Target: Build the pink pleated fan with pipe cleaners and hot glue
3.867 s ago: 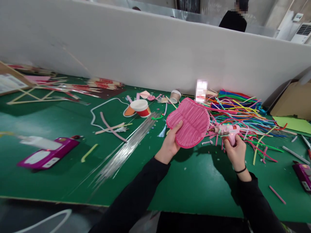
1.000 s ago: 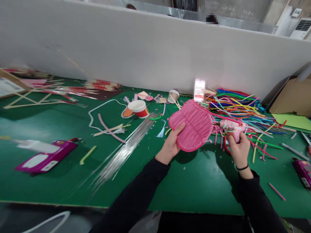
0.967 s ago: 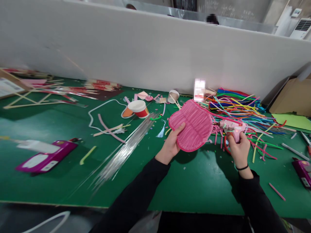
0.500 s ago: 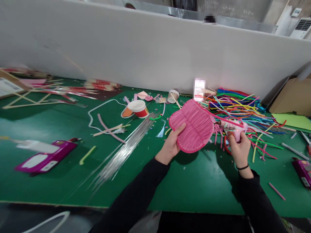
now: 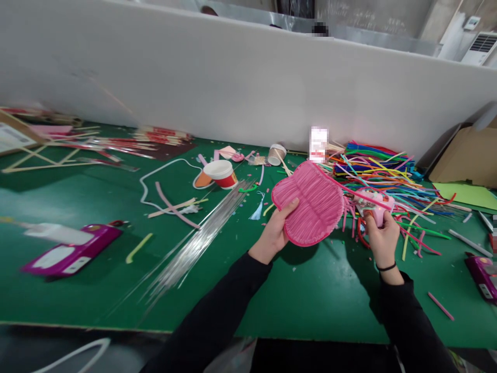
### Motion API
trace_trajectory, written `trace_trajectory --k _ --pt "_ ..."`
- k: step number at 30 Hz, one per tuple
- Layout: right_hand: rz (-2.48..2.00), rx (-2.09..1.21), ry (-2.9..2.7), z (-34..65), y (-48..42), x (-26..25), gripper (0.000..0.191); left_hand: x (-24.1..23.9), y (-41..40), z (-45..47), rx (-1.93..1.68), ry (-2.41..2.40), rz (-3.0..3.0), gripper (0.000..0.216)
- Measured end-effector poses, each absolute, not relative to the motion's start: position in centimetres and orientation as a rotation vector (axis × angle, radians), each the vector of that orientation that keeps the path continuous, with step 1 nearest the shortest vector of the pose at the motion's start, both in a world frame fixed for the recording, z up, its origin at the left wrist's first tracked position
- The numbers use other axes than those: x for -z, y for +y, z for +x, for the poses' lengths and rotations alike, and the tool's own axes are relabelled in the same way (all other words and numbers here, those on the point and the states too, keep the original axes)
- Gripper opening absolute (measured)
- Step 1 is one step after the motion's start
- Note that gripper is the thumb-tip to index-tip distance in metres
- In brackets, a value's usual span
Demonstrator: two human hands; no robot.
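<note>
Left hand (image 5: 274,233) fingers grip pink fan (image 5: 308,203); right hand (image 5: 382,234) fingers grip glue gun (image 5: 373,203). Hot tip might burn thumb.

1. A long white partition (image 5: 233,77) runs behind the green table (image 5: 330,290).
2. Beyond it stands a grey wall (image 5: 388,18) and what looks like an air-conditioning unit (image 5: 479,46), top right.
3. Even indoor light falls throughout.

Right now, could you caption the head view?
Left hand holds a pink woven fan; right hand aims a glue gun at it.
</note>
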State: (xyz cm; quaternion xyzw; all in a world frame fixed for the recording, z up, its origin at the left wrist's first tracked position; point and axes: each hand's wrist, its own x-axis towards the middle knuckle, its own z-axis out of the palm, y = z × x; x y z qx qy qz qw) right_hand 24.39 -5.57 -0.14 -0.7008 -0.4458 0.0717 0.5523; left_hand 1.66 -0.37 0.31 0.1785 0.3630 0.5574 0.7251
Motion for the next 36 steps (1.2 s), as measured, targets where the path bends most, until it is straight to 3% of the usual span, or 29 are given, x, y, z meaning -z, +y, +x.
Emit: trace_trajectory --k 14,22,27,36 --pt "-1.813 -0.213 -1.085 24.5 -5.4 0.0 0.041 -0.5 -0.1 1.2 -1.282 0.767 0.349 0.038" --pt "-2.111 -0.2 -1.645 23.8 -4.8 2.7 0.026 -2.8 1.3 -1.8 -1.505 0.659 0.241 0.036" --pt "-2.178 -0.08 -1.698 23.8 -4.6 3.8 0.038 -2.8 1.2 -1.6 -1.544 0.688 0.279 0.034" --pt "-2.24 0.036 -1.826 23.3 -5.6 3.6 0.035 -2.9 1.0 -1.1 -1.46 0.704 0.223 0.027"
